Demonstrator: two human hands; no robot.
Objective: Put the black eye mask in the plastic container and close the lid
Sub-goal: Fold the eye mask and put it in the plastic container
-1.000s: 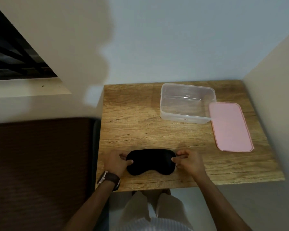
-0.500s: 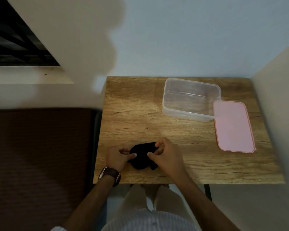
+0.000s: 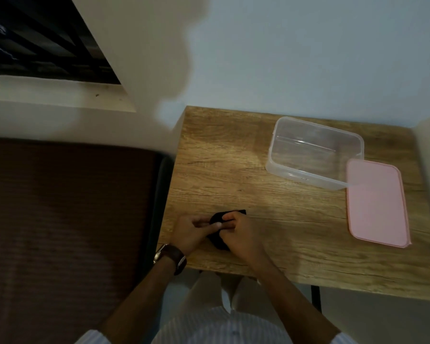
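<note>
Pale wall behind, with a dark barred window [image 3: 35, 45] at upper left above a light sill. A wooden table [image 3: 271, 219] with visible grain stands against the wall; a dark brown ribbed surface [image 3: 67, 219], which I cannot identify, lies directly to its left.

Near the front left edge of the table, both hands meet over the black eye mask [image 3: 217, 240]. The mask is bunched or folded into a compact dark lump resting on the table, with one squared corner showing beyond the fingers at the far side. The left hand [image 3: 190, 234] has its fingers curled together, thumb and forefinger pinching the left side of the mask. A brown-strapped wristwatch [image 3: 173, 256] sits on the left wrist. The right hand [image 3: 241, 235] covers the right side of the mask, fingers [image 3: 230, 219] pressed together and bent down onto the fabric, gripping it.

The clear plastic container [image 3: 308, 173] stands upright and open at the far right of the table, well apart from the mask; nothing is seen inside it. The pink lid [image 3: 376, 204] lies flat on the table just beside the container's right end, its far corner touching or tucked against the container wall.

A striped light shirt [image 3: 219, 326] and pale trousers show at the bottom edge.
</note>
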